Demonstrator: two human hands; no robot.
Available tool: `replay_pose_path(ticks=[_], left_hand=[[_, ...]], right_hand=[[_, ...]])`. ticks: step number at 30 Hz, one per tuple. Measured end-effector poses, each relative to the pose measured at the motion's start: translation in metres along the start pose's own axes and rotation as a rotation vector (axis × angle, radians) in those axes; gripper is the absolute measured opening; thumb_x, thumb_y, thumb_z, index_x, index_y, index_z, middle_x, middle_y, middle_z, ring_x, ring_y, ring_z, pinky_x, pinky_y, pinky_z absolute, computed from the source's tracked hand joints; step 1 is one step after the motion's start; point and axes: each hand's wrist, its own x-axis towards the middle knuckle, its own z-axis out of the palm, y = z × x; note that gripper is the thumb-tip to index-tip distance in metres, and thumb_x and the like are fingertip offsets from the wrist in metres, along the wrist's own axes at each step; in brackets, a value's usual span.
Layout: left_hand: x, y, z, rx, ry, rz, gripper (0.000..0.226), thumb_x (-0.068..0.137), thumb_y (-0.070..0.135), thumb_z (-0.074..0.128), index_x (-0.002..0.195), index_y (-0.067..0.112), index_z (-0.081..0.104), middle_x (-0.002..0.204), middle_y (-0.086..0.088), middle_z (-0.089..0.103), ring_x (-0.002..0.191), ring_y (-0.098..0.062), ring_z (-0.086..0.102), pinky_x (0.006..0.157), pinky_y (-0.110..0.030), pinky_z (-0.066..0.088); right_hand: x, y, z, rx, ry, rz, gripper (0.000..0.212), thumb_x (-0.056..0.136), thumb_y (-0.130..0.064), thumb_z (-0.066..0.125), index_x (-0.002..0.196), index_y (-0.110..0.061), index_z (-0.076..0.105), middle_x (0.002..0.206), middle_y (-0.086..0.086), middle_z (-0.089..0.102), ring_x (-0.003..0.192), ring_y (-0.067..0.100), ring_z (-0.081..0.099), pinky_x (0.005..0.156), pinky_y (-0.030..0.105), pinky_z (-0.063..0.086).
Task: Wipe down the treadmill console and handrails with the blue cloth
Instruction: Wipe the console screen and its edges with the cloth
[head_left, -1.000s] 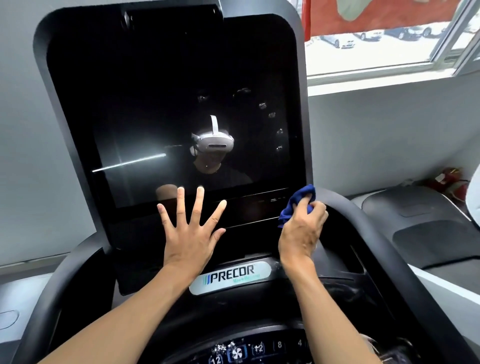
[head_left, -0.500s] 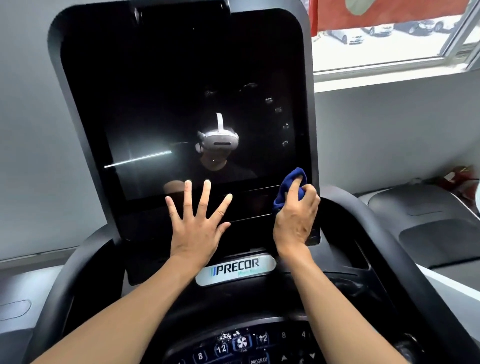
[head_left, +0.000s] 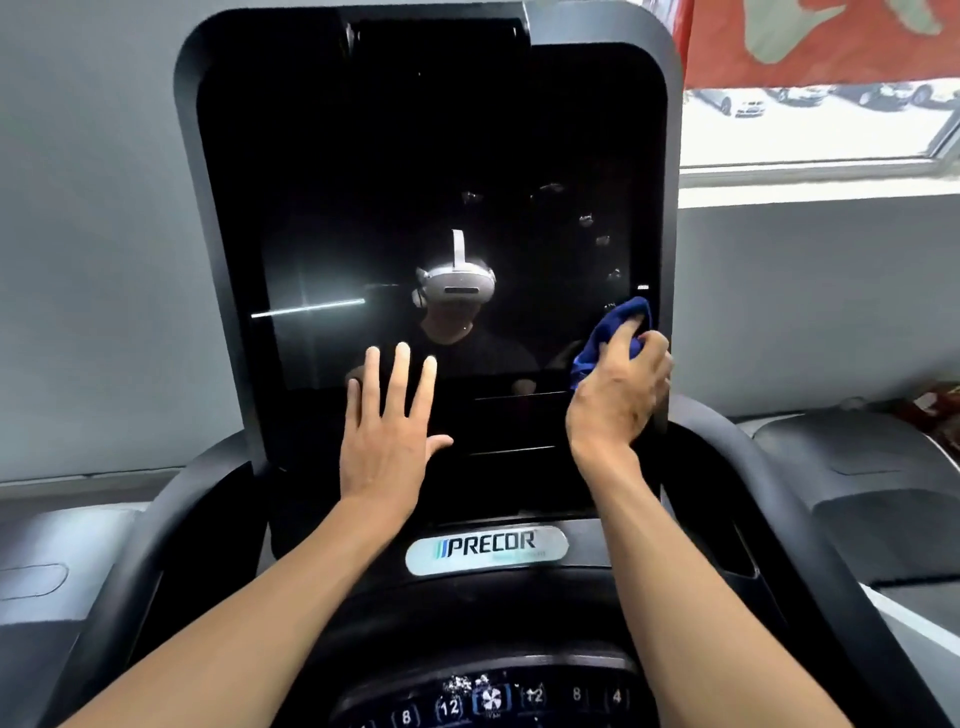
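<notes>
Head view: blue cloth (head_left: 613, 332) pressed against the lower right corner of the console screen (head_left: 441, 208), bunched in the gripping right hand (head_left: 618, 395). Smudges remain above the cloth; handrails (head_left: 810, 519) appear untouched, so most wiping is judged outstanding. Left hand (head_left: 387, 431) lies flat, fingers straight, low on the screen.

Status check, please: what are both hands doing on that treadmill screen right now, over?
Right hand grips blue cloth at screen's lower right corner. Left hand flat, fingers straight, at screen's lower edge. Smudges above cloth. Nothing blocking.
</notes>
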Motion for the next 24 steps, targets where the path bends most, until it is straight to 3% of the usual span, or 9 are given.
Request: replay_pose_path(ticks=[5,6,8,10,12,15,19,21,24], left_hand=[[-0.001,-0.003,0.003,0.034,0.019,0.024,0.099,0.086,0.062,0.058,0.162,0.017,0.013,0.167,-0.016,0.010,0.155,-0.041,0.002,0.120,-0.058,0.027],[-0.001,-0.003,0.003,0.043,0.020,0.026,0.099,0.086,0.063,0.056,0.162,0.017,0.011,0.168,-0.016,0.007,0.155,-0.041,0.000,0.120,-0.057,0.027],[0.000,-0.003,0.005,0.052,0.020,0.026,0.098,0.087,0.064,0.053,0.162,0.018,0.008,0.168,-0.016,0.003,0.155,-0.041,-0.003,0.121,-0.057,0.025],[-0.001,-0.003,0.005,0.061,0.016,0.027,0.098,0.088,0.064,0.051,0.162,0.018,0.007,0.168,-0.016,0.000,0.154,-0.041,-0.005,0.121,-0.057,0.025],[0.000,-0.003,0.006,0.058,0.016,0.023,0.098,0.088,0.064,0.050,0.162,0.017,0.006,0.168,-0.016,-0.001,0.154,-0.041,-0.006,0.121,-0.057,0.025],[0.000,-0.003,0.006,0.046,0.027,0.020,0.098,0.088,0.064,0.052,0.162,0.017,0.008,0.169,-0.016,0.000,0.155,-0.040,-0.005,0.121,-0.057,0.026],[-0.002,-0.004,0.005,0.039,0.034,0.029,0.098,0.088,0.065,0.049,0.162,0.018,0.005,0.169,-0.015,-0.001,0.155,-0.040,-0.005,0.121,-0.056,0.025],[-0.002,-0.004,0.004,0.043,0.030,0.024,0.098,0.088,0.066,0.047,0.162,0.019,0.003,0.169,-0.014,-0.002,0.155,-0.040,-0.006,0.122,-0.055,0.025],[-0.002,-0.003,0.003,0.046,0.017,0.023,0.098,0.088,0.066,0.047,0.162,0.019,0.003,0.169,-0.014,-0.002,0.155,-0.040,-0.005,0.122,-0.055,0.024]], right_hand=[[-0.073,0.013,-0.001,-0.029,-0.082,-0.408,0.060,0.090,-0.002,0.062,0.147,0.002,0.044,0.131,0.020,0.052,0.119,0.035,0.048,0.096,0.042,0.045],[-0.071,0.026,-0.002,-0.060,-0.070,-0.426,0.060,0.089,-0.002,0.065,0.146,0.002,0.046,0.129,0.020,0.053,0.117,0.036,0.050,0.091,0.043,0.046],[-0.045,0.037,-0.001,-0.087,-0.034,-0.282,0.057,0.090,-0.001,0.066,0.144,0.002,0.047,0.123,0.021,0.053,0.108,0.038,0.051,0.080,0.047,0.047],[-0.012,0.024,0.002,-0.045,-0.012,-0.064,0.053,0.094,-0.005,0.062,0.144,0.003,0.046,0.122,0.023,0.052,0.106,0.041,0.051,0.083,0.050,0.050],[0.005,-0.001,0.005,-0.001,0.020,0.004,0.051,0.096,-0.008,0.058,0.144,0.003,0.045,0.124,0.024,0.051,0.109,0.042,0.050,0.087,0.052,0.049],[-0.014,-0.023,0.003,-0.005,-0.014,-0.135,0.060,0.092,-0.003,0.060,0.149,-0.001,0.041,0.131,0.020,0.048,0.118,0.038,0.045,0.092,0.046,0.045],[-0.052,0.009,-0.002,-0.058,-0.091,-0.393,0.058,0.097,-0.013,0.065,0.149,-0.003,0.043,0.131,0.016,0.048,0.118,0.032,0.044,0.094,0.041,0.045],[-0.035,0.014,-0.003,-0.051,-0.088,-0.316,0.055,0.100,-0.020,0.061,0.148,-0.001,0.044,0.127,0.019,0.049,0.114,0.035,0.044,0.091,0.044,0.047],[0.007,-0.019,0.003,0.021,-0.058,0.078,0.055,0.104,-0.028,0.051,0.149,0.000,0.038,0.133,0.023,0.045,0.118,0.039,0.043,0.099,0.047,0.042]])
